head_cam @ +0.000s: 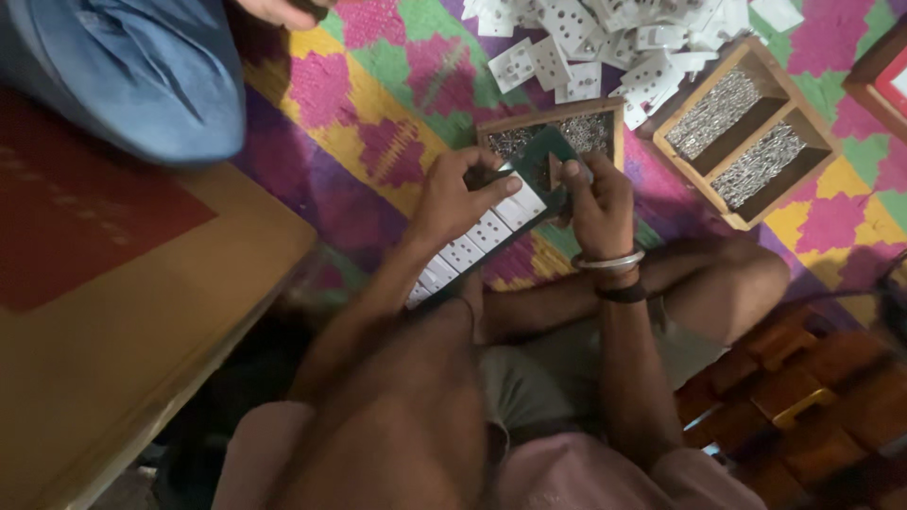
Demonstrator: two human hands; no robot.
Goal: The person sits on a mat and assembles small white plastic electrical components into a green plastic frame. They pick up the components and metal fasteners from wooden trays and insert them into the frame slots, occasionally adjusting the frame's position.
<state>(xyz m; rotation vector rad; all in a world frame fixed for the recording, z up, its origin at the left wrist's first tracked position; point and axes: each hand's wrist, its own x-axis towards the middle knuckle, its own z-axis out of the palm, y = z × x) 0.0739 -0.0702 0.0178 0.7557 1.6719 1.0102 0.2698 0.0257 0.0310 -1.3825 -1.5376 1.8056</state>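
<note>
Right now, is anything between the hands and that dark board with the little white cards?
No, nothing visible. The left hand already presses its fingers on the white cards on the dark board, and the right hand grips its far end.

Dim overall, brightest at the far side, where the patterned mat (378, 85) and the pile of white cards (614, 38) catch soft, even light. Deep shadow near and at the right, swallowing the lap and legs. No hard glare. Mild softness throughout, slight motion blur around the left hand (458, 194) and right hand (595, 203). Edges stretched by a wide lens.
</note>
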